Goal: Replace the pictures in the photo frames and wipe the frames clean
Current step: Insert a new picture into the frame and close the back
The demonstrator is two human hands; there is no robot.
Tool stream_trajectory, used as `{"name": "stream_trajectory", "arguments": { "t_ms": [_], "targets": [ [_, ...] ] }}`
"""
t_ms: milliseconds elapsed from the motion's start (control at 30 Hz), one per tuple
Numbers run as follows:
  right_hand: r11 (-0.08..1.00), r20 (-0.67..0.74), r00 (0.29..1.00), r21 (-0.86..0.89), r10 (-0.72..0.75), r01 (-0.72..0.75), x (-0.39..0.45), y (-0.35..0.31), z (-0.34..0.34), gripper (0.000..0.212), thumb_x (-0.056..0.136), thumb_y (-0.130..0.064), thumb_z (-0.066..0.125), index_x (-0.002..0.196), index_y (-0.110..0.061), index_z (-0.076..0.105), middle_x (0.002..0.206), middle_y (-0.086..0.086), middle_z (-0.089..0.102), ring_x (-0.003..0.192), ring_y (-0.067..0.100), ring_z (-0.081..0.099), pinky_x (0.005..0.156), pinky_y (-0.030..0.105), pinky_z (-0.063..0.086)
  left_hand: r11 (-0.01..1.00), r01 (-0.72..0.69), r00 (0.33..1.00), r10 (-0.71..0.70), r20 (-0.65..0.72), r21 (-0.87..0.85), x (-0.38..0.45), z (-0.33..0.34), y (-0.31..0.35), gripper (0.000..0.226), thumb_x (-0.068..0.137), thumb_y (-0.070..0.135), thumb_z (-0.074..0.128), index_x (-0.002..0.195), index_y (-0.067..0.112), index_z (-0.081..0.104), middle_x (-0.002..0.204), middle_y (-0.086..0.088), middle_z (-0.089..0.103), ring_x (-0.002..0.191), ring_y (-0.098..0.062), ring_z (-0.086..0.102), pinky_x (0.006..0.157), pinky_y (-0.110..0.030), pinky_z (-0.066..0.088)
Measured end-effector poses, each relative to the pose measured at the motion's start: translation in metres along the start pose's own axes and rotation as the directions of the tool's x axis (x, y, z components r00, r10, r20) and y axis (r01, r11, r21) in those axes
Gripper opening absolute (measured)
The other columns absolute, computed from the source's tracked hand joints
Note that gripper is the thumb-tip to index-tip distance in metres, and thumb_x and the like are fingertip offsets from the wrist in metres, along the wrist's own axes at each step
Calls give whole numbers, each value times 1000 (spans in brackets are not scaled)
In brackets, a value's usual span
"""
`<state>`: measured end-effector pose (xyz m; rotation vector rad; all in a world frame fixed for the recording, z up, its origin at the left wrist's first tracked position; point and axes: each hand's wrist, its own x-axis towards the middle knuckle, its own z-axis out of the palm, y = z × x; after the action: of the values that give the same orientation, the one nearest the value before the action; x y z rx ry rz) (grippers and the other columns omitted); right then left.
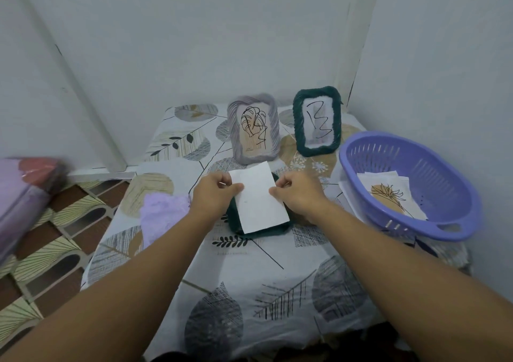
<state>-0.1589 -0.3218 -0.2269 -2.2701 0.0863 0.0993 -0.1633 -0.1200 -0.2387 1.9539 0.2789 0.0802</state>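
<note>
A dark green frame [236, 217] lies flat on the table, mostly covered by a white picture sheet [259, 199] seen from its blank side. My left hand [212, 192] pinches the sheet's left edge and my right hand [298, 192] pinches its right edge. Behind them a grey frame [274, 128] with a leaf drawing and another dark green frame [298, 123] with a black squiggle stand upright against the wall. A lilac cloth [163, 209] lies to the left of my left hand.
A purple plastic basket [449, 167] at the right holds several picture sheets [388, 195]. The leaf-patterned tablecloth [249, 278] covers the small table in a wall corner. A pink bundle [22, 195] sits at the far left above a patterned floor.
</note>
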Motion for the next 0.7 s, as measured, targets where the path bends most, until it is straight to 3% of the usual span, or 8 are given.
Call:
{"name": "stream_trajectory", "arguments": {
  "t_ms": [167, 300, 567, 700],
  "targets": [
    [1000, 9, 1000, -30, 3, -3, 8, 5, 4, 13, 89, -32, 77, 87, -21, 70, 87, -8, 70, 82, 11, 64, 68, 29, 51, 991, -48, 998, 54, -41, 124, 10, 6, -3, 19, 88, 32, 79, 92, 15, 69, 87, -3, 73, 70, -17, 61, 62, -27, 45],
    [1000, 6, 1000, -28, 6, -6, 13, 8, 5, 13, 88, -31, 78, 87, -20, 71, 87, -7, 69, 82, 11, 64, 66, 27, 50, 992, -45, 998, 50, -40, 122, 10, 8, -7, 22, 87, 36, 80, 100, 21, 69, 89, 1, 74, 83, -15, 68, 60, -26, 44],
    [997, -2, 1000, -83, -4, 4, 9, 11, 7, 15, 86, -33, 81, 90, -22, 72, 86, -9, 70, 76, 3, 61, 54, 19, 39, 987, -119, 992, 124, -34, 107, -1, 11, -27, 34, 83, 25, 83, 113, 28, 68, 86, 5, 70, 76, -8, 61, 67, -22, 43],
    [996, -1, 1000, -91, -16, 16, 9, 13, 8, 18, 83, -30, 84, 93, -19, 73, 89, -7, 72, 76, 4, 62, 54, 15, 40, 978, -153, 987, 159, -35, 139, -2, 13, -32, 39, 84, 23, 84, 119, 27, 67, 86, 8, 68, 72, -4, 55, 66, -13, 41]
  ]
}}
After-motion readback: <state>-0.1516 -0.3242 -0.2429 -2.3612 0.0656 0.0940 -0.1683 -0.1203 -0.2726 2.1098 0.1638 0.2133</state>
